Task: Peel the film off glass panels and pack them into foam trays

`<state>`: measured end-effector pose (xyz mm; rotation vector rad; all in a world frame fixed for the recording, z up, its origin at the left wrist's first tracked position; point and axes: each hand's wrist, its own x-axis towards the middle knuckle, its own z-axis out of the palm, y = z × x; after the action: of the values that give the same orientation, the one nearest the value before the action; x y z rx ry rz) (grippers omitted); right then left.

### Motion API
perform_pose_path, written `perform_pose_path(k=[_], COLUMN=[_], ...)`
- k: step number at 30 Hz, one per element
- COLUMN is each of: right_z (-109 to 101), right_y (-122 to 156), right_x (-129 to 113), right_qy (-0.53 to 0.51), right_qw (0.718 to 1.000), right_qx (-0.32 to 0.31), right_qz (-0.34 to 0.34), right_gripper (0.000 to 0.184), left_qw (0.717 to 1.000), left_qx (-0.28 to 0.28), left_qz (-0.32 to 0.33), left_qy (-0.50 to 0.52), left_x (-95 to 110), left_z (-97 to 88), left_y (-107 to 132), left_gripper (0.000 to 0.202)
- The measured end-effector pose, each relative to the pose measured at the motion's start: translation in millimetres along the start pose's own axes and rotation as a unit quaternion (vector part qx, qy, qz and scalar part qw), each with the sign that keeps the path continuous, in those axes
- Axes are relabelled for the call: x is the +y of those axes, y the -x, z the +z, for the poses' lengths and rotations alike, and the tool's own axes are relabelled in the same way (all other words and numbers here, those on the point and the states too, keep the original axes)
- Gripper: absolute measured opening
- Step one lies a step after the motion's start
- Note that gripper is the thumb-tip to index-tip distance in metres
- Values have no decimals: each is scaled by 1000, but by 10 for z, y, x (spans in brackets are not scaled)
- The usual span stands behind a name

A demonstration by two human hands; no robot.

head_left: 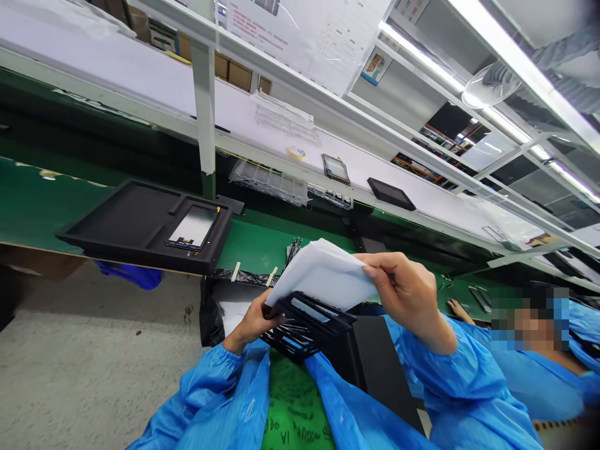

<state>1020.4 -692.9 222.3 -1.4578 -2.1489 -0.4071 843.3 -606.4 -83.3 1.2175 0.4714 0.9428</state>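
A person's bare right hand (404, 292) is clenched in a pinch on the right edge of a thin white sheet (323, 275), holding it up between thumb and fingers. The person's left hand (255, 320) is closed around a black slotted plastic rack (304, 328), just below the sheet's lower left corner, which touches the rack. The sheet's long axis slants from the left hand up and away toward the right hand, and the rack lies nearer the left hand.

Both forearms wear light blue smock sleeves (225, 400) with gathered cuffs. Beneath them, a green mat (295, 406) bears handwritten marks too blurred to read. To the far left, a black foam tray (145, 225) holds a glass-faced display panel (193, 226) on a green conveyor belt (285, 247). A white shelf (375, 169) beyond carries a dark rectangular panel (391, 194) and a roll of tape (296, 152). Close on the right sits a co-worker (529, 369) in a matching blue smock. An overhead printed notice (304, 37) shows red text, unreadable.
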Motion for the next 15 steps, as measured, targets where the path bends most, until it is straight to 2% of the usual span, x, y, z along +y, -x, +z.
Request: perform_pose_path(k=[4, 9, 13, 15], right_z=[66, 27, -55, -98], right_y=[35, 125, 133, 119], right_x=[61, 94, 76, 68], right_qy=[-14, 17, -34, -58], right_qw=[999, 999, 999, 998], right_qx=[-32, 43, 17, 29], right_qz=[-36, 4, -12, -13], right_gripper=[17, 15, 15, 13], left_qw=[999, 998, 995, 995], left_qx=[-9, -46, -18, -21], left_qz=[4, 17, 52, 47], left_qy=[-33, -35, -83, -84], left_x=[105, 205, 249, 258], left_z=[60, 62, 40, 39], left_y=[13, 33, 27, 26], left_gripper=[52, 41, 34, 36])
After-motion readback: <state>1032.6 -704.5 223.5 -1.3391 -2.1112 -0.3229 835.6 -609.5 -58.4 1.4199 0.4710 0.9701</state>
